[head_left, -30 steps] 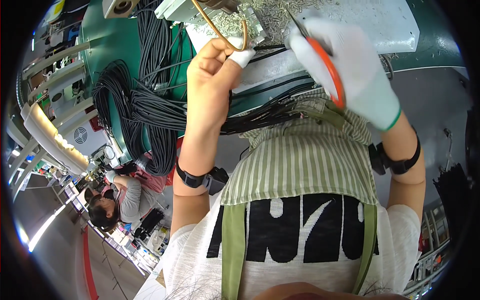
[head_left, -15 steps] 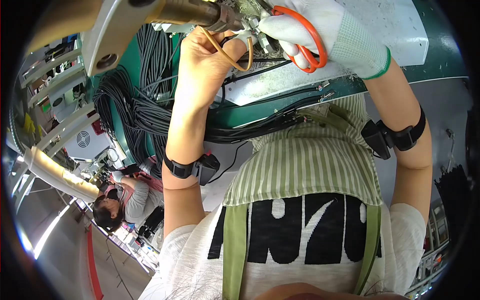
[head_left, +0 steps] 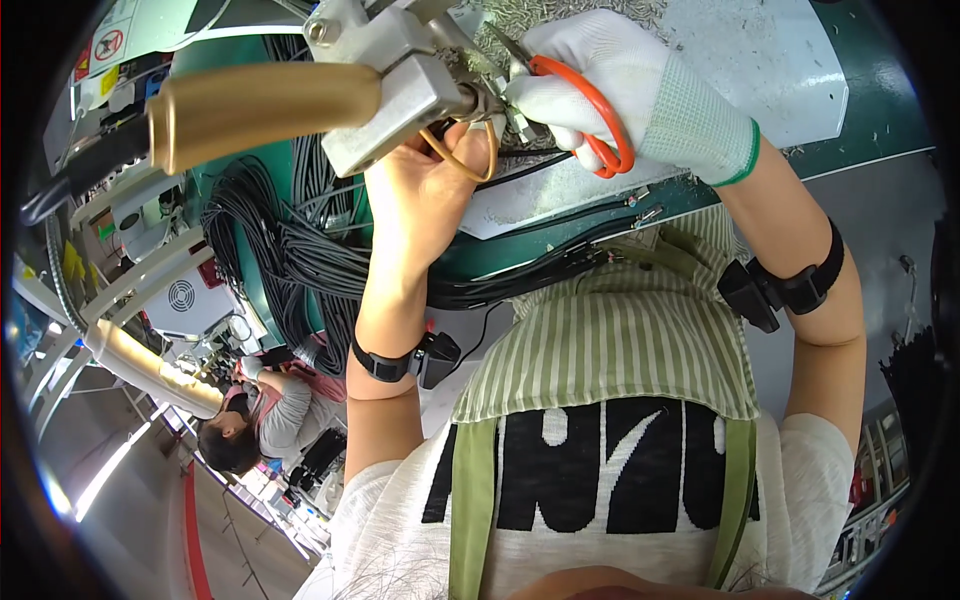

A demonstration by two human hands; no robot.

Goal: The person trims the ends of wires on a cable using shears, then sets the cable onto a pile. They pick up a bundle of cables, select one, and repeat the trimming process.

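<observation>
My right hand [head_left: 600, 85], in a white knit glove with a green cuff, is closed on scissors with red-orange handles [head_left: 618, 125]. Their dark blade points up and left, beside a small metal fitting [head_left: 520, 122]. My bare left hand [head_left: 418, 205] is curled under the metal block [head_left: 400, 115] of a machine, behind a brown loop [head_left: 462, 172]. A black cable [head_left: 535, 165] runs out from its fingers, which are partly hidden. From the block a gold-coloured handle [head_left: 260, 112] extends left.
Bundled black cables [head_left: 290, 250] lie on the green table [head_left: 885, 110] and along its near edge. Metal clippings [head_left: 570, 12] cover part of a white sheet [head_left: 790, 95]. A co-worker [head_left: 290, 410] sits at the lower left.
The gold handle and metal block have come farther right and look smaller, more fully in view, now covering part of my left fingers. Both hands stay close together; the scissors remain in my right.
</observation>
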